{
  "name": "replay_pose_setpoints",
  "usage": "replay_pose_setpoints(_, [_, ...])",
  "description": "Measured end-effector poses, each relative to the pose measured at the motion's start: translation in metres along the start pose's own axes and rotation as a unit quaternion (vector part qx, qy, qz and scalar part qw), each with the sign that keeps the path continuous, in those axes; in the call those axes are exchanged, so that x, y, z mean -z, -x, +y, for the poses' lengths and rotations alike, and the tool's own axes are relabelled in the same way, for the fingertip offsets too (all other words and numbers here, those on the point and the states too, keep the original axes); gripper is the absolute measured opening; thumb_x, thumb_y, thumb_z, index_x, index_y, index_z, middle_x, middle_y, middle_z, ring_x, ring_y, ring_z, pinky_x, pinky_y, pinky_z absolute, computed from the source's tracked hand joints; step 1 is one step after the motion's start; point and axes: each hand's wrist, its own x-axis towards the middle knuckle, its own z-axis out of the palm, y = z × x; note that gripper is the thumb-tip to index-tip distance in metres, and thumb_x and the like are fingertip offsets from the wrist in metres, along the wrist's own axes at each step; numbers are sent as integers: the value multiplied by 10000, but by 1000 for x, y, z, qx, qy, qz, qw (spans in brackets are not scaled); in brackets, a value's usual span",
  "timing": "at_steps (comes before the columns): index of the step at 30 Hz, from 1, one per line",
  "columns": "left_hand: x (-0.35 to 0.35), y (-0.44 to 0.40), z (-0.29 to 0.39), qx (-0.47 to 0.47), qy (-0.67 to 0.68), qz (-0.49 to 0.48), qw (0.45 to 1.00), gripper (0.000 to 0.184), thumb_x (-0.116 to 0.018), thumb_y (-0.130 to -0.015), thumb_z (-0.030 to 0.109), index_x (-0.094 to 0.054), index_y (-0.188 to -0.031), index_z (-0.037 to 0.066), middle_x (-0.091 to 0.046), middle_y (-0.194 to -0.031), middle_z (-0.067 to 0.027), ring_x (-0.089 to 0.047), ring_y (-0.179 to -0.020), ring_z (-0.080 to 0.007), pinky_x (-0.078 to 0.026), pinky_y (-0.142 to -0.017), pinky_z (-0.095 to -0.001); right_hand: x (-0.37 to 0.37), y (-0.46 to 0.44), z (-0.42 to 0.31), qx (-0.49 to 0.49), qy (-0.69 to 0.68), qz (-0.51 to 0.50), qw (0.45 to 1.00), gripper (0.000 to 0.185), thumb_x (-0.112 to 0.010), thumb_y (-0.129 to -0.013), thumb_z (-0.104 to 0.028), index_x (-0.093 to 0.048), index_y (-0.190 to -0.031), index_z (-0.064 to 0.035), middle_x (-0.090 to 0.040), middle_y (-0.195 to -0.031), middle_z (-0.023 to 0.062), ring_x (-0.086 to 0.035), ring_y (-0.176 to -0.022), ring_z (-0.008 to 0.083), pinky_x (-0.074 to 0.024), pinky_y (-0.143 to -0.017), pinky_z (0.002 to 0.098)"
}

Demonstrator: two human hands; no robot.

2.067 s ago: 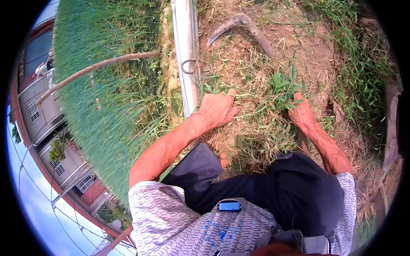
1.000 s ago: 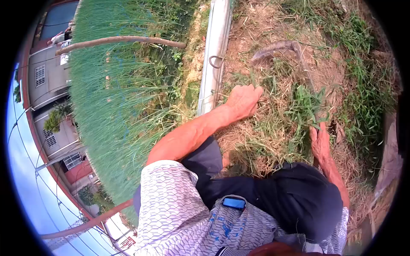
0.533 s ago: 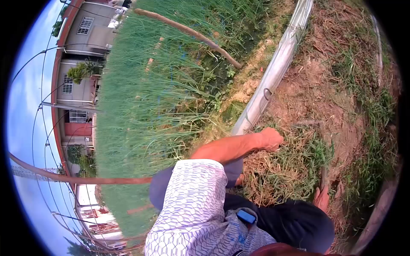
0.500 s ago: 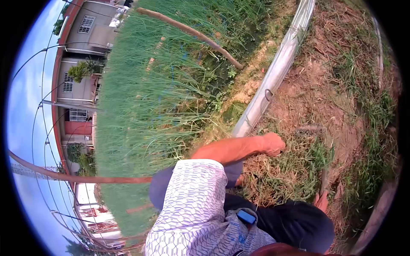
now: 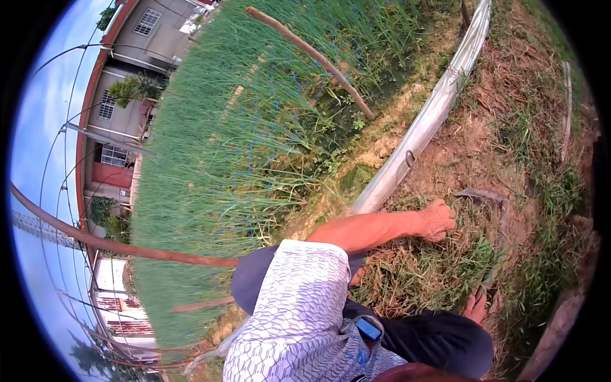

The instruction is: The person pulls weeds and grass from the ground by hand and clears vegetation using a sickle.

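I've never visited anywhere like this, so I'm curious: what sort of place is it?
Probably a small vegetable plot near buildings. A dense bed of thin green plants looks like a crop, a sickle-like blade lies on the bare soil beside it, and a building stands beyond.

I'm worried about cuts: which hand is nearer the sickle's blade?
The left hand, curled close to the blade; the right hand is farther off, beside the dark trouser knee.

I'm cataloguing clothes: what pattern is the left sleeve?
The left sleeve is white with a bluish-purple mesh pattern, clearest in the head view.
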Motion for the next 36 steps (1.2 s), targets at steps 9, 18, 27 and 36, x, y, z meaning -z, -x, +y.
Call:
replay_pose_setpoints(9, [-3,12,71,-48,310,-65,947,238,-547,-800,219,-476,-694,17,-452,-555,-143,-461,-478,-286,-408,-504,-434,-2,21,15,-29,0,-8,1000,416,-509,-971,-425,-499,-1067,-20,-498,-762,166,-432,-631,320,-381,-605,445])
replay_pose_setpoints(18, [99,-50,82,-22,228,-48,972,373,-599,-838,322,-504,-866,-38,-538,-648,-224,-581,-620,-385,-433,-547,-466,3,26,17,4,-77,-1,997,389,-532,-957,-393,-509,-1055,-18,-519,-767,180,-451,-637,324,-396,-607,438])
replay_pose_setpoints(27, [167,38,32,202,231,-355,883,893,-661,-879,427,-173,-1525,49,-528,-1325,-263,-541,-1199,-399,-411,-1023,-476,44,14,-56,96,-144,-19,985,271,-537,-877,-236,-528,-1017,-4,-556,-747,185,-519,-663,350,-450,-636,431])
replay_pose_setpoints(36, [130,73,60,257,308,-257,879,594,-601,-943,272,-374,-1419,-2,-554,-1309,-195,-537,-1216,-292,-427,-1032,-384,88,-38,-100,62,-195,-50,978,340,-615,-890,-316,-516,-966,0,-549,-737,126,-546,-658,229,-461,-605,387])
